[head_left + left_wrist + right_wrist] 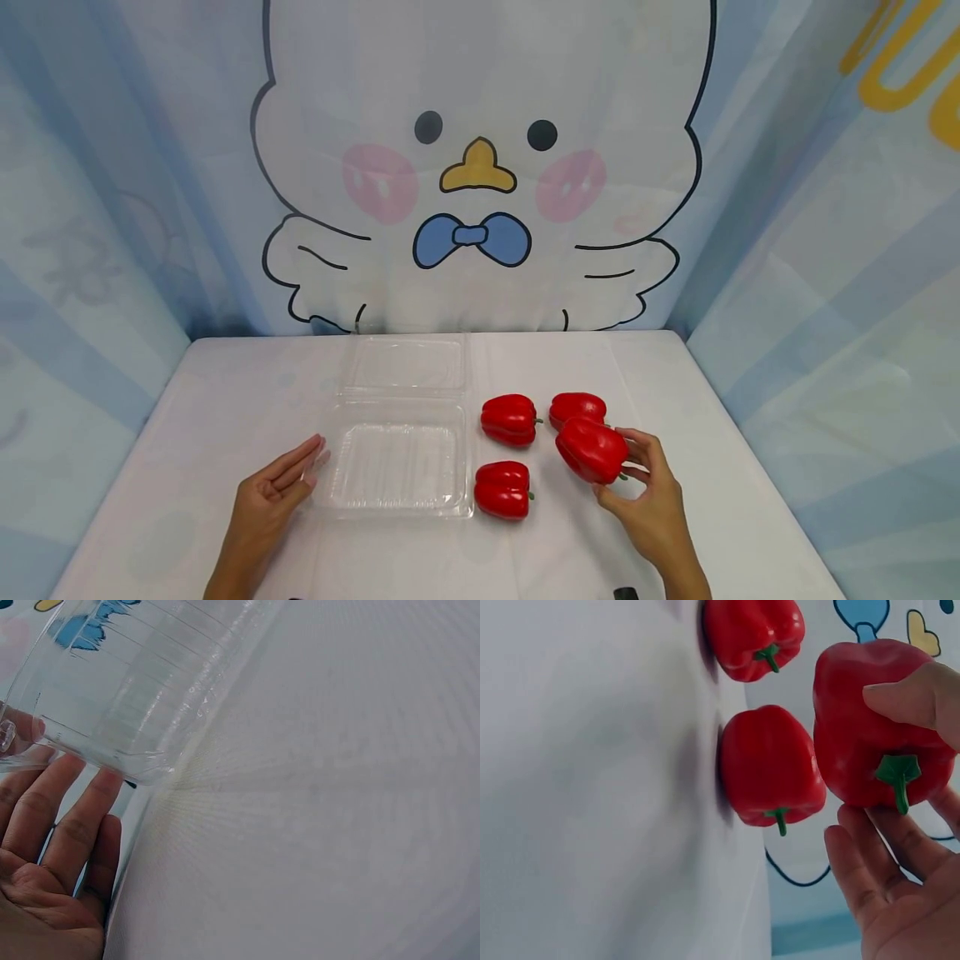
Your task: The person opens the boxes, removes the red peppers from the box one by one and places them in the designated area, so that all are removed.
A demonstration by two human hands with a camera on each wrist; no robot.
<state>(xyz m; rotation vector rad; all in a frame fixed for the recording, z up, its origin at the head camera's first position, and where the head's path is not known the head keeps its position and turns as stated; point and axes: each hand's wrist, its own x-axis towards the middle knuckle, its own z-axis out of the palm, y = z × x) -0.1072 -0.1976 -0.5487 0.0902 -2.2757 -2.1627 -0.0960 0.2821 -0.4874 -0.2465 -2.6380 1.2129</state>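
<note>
A clear plastic clamshell container (397, 508) lies on the white table, its lid (408, 367) folded back toward the wall. My left hand (273, 496) holds the container's left edge between thumb and fingertips; in the left wrist view the fingers (75, 832) meet the plastic rim (97, 761). A red bell pepper (588, 450) is raised off the table in my right hand (652, 500), thumb on one side and fingers on the other. The right wrist view shows its green stem (898, 776). Three more red bell peppers rest on the table, between the container and my right hand.
Of the resting peppers, one sits at the near left (502, 490), one at the far left (510, 419) and one at the far right (576, 408), partly behind the held pepper. A small black object (626, 593) shows at the bottom edge. Printed cloth (480, 292) hangs behind the table.
</note>
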